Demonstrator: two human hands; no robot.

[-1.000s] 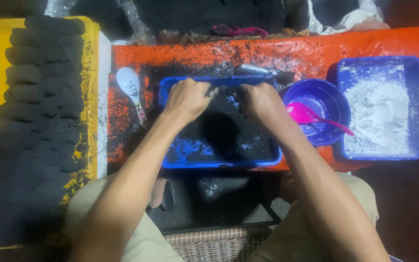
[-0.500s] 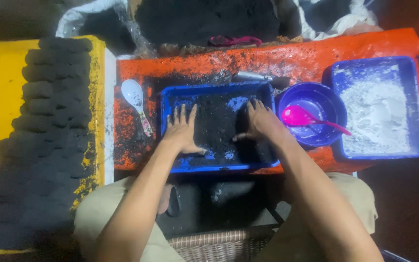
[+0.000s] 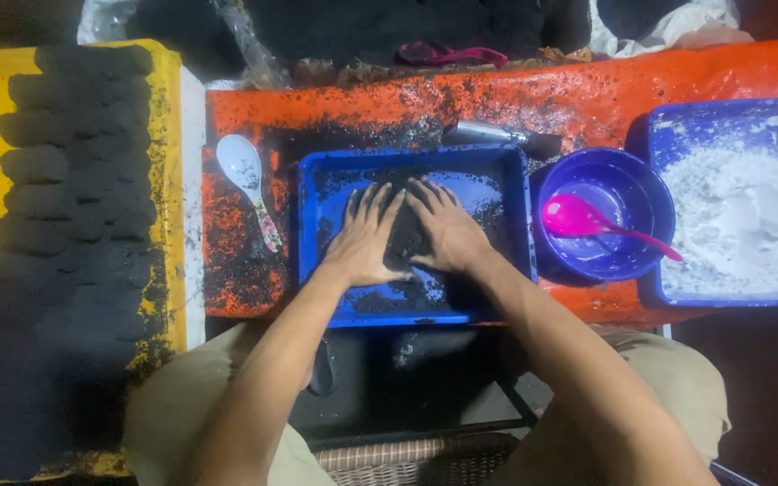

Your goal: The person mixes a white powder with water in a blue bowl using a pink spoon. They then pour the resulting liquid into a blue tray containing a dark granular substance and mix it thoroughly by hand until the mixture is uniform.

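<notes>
A blue rectangular tray [image 3: 317, 225] holds a heap of black powder [image 3: 405, 236]. My left hand [image 3: 364, 238] and my right hand [image 3: 446, 232] lie side by side in the tray, fingers spread and pressed flat against the black heap between them. Both palms face down and push on the powder. Neither hand holds a tool. The tray rests on an orange sheet [image 3: 587, 99] dusted with black grains.
A white spoon [image 3: 247, 184] lies left of the tray. To the right stand a purple bowl [image 3: 623, 193] with a pink spoon [image 3: 587, 220], and a blue tray of white powder [image 3: 736, 211]. A metal tube [image 3: 497, 135] lies behind. Rows of black briquettes [image 3: 65, 180] cover a yellow board at left.
My hands were apart at the tray's sides half a second ago; they have swept inward and now meet in the middle, gathering the black powder. The view has shifted slightly.
</notes>
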